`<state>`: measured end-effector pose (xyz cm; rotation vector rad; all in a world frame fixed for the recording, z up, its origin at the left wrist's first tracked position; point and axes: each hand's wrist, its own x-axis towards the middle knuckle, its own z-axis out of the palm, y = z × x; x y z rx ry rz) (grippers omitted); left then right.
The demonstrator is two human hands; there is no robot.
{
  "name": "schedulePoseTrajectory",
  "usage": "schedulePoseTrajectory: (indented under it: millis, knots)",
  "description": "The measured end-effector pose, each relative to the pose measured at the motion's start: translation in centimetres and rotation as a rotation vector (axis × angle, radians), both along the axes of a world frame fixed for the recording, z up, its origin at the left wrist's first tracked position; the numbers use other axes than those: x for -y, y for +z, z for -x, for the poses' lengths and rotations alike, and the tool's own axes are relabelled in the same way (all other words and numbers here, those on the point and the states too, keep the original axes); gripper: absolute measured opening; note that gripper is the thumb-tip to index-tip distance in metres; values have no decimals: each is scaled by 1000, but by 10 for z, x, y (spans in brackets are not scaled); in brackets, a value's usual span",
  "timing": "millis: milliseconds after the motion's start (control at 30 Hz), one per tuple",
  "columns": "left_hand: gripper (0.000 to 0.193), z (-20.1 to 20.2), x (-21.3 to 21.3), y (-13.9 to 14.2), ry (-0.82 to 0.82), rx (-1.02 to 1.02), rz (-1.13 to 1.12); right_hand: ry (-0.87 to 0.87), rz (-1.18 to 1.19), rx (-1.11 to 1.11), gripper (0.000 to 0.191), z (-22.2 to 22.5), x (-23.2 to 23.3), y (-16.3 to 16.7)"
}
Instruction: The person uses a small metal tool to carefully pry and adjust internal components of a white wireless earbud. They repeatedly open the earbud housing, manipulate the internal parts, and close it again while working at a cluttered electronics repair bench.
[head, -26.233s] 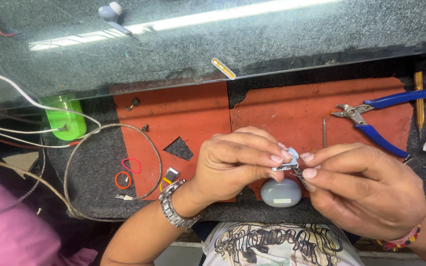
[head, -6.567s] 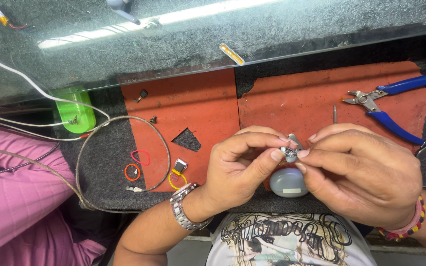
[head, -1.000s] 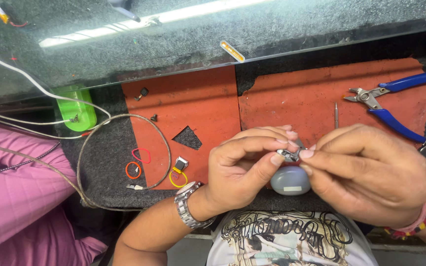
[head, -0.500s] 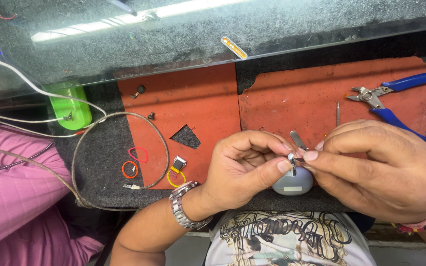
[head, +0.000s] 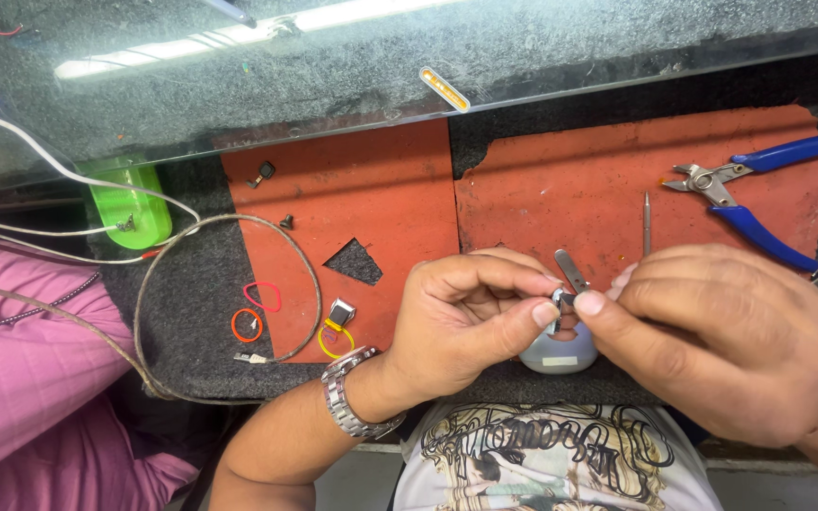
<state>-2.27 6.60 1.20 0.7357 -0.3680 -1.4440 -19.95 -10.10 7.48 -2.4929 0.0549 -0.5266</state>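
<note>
Tabletop [head: 191, 312]: dark, rough felt-like cloth. Red mats [head: 381, 199]: matt, rubbery, edges torn. Pliers [head: 750, 203]: bare metal jaws, glossy blue plastic grips. Wristwatch [head: 347, 393]: polished metal links. Green holder [head: 134, 203]: shiny plastic (smooth). Small part [head: 560, 300]: bright metal.

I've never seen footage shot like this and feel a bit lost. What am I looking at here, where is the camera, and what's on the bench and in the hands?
The camera sits on a person's head and looks down at their own two bare hands; there is no machine. The left hand, with a metal wristwatch, and the right hand pinch a tiny metal part between fingertips, above a small grey rounded object. On the bench lie orange-red mats, blue-handled pliers, a thin metal pin, small coloured rings, a looping cable and a green object. The pink sleeve at the left belongs to someone else.
</note>
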Motion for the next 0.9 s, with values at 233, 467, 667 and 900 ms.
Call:
schedulePoseTrajectory:
  millis: [233, 467, 667, 900]
  knots:
    - [11, -2, 1, -2, 0, 25, -1, 62, 146, 76, 43, -3, 0, -5]
    - [9, -7, 2, -2, -63, -5, -31, -3, -74, 43, 37, -10, 6, -6]
    - [11, -10, 5, -2, -132, -59, -57, -62, -181, -12, 28, -14, 5, -4]
    - [12, -12, 7, 0, -177, -94, -127, -78, -295, -34, 24, -13, 5, -3]
